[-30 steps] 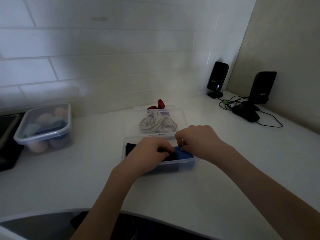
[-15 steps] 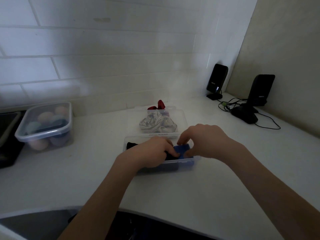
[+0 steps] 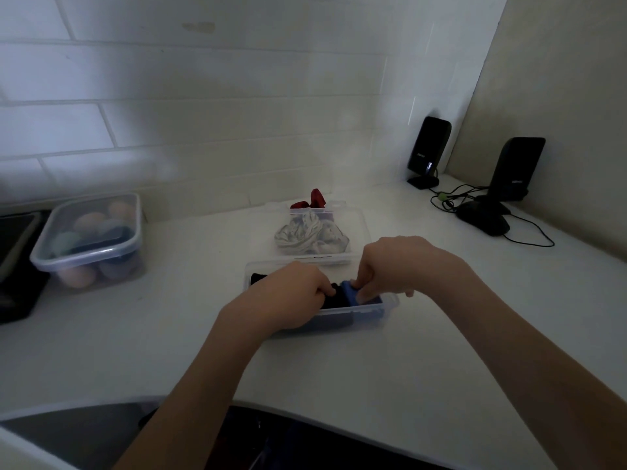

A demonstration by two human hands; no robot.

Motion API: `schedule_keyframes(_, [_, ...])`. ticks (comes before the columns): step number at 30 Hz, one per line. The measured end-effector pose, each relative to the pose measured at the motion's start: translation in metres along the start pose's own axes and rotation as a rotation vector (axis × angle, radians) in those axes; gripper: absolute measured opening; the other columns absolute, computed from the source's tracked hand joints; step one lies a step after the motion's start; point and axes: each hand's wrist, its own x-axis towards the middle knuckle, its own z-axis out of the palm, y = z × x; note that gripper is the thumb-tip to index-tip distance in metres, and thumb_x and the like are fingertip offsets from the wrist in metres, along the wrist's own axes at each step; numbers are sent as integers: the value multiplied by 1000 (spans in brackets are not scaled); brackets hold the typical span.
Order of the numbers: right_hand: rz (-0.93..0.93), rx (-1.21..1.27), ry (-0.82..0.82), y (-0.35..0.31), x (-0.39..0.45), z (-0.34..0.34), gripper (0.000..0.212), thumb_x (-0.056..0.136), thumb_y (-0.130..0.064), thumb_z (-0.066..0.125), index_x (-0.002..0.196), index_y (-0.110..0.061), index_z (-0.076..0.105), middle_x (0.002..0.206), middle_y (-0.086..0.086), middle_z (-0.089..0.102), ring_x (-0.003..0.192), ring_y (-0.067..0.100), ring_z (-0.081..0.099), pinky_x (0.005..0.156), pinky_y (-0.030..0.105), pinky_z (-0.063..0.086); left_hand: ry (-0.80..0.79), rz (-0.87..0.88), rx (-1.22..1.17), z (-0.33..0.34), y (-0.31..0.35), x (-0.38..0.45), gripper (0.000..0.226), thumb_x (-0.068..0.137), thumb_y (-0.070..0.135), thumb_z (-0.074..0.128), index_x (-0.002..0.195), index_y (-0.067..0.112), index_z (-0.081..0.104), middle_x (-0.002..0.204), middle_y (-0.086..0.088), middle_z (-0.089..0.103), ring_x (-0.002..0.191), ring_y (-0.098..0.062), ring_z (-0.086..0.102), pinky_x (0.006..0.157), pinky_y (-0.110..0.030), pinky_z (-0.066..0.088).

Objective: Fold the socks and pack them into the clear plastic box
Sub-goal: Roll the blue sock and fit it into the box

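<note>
My right fingers [image 3: 364, 293] are curled down on the blue sock [image 3: 354, 295], pinching and pushing it into the right end of the box [image 3: 390, 305]. My left hand [image 3: 291, 293] is curled over the dark socks [image 3: 259, 277] packed in the box's left and middle, fingertips tucked in right beside the blue one, holding them back so there's a gap.

Box sits on the worktop [image 3: 373, 368] just in front of me. Right behind the box is its lid [image 3: 353, 225] with a grey-white sock bundle [image 3: 307, 234] lying on it, and a red sock [image 3: 314, 200] pokes up behind that. Way left of the box there's a tub [image 3: 91, 239] of round stuff, and speakers [image 3: 429, 149] far off to the right.

Worry from here: it looks like a tight fit, so the blue sock could unroll or pop back up once I let go. And pushing sideways might slide the light box.
</note>
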Motion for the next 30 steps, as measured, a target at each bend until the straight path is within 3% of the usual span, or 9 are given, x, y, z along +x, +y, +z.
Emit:
schedule_keyframes(5, [20,-95,98,-12,4,7,26,81,-39,67,98,-21,71,79,1,56,67,21,52,56,25,33,-63,-11,40,-2,-1,5,42,94,7,37,128,23,57,135,-5,55,114,-22,53,82,-18,33])
schedule_keyframes(10, [43,-136,133,-19,5,10,10,82,-27,64,78,-19,58,62,-2,40,53,15,39,51,22,26,-71,-16,38,-3,1,8,45,92,2,36,125,22,59,133,-5,57,112,-22,54,81,-19,36])
schedule_keyframes(15, [62,-154,103,-24,9,8,31,82,-26,66,59,-17,47,60,-2,41,50,12,37,55,25,32,-75,-5,26,-2,-3,5,46,93,1,34,126,22,59,135,-2,56,113,-20,53,79,-17,33])
schedule_keyframes(19, [45,-108,70,-21,8,4,14,81,-30,67,79,-16,66,59,-3,47,51,12,46,53,21,37,-76,-8,-15,-2,-9,5,49,91,0,33,123,25,62,131,-2,59,96,-16,52,77,-18,35])
schedule_keyframes(26, [62,-62,85,-17,2,5,23,82,-37,66,91,-18,73,62,-2,57,48,11,50,50,19,33,-54,19,-66,-6,-15,5,48,91,3,35,118,28,65,129,4,60,91,-11,50,73,-15,36])
schedule_keyframes(30, [26,191,14,-3,3,2,23,81,-33,69,101,-24,74,85,-2,72,42,5,56,47,19,42,4,71,-146,-11,-20,3,37,94,8,41,122,21,62,129,4,61,111,-12,54,91,-17,33])
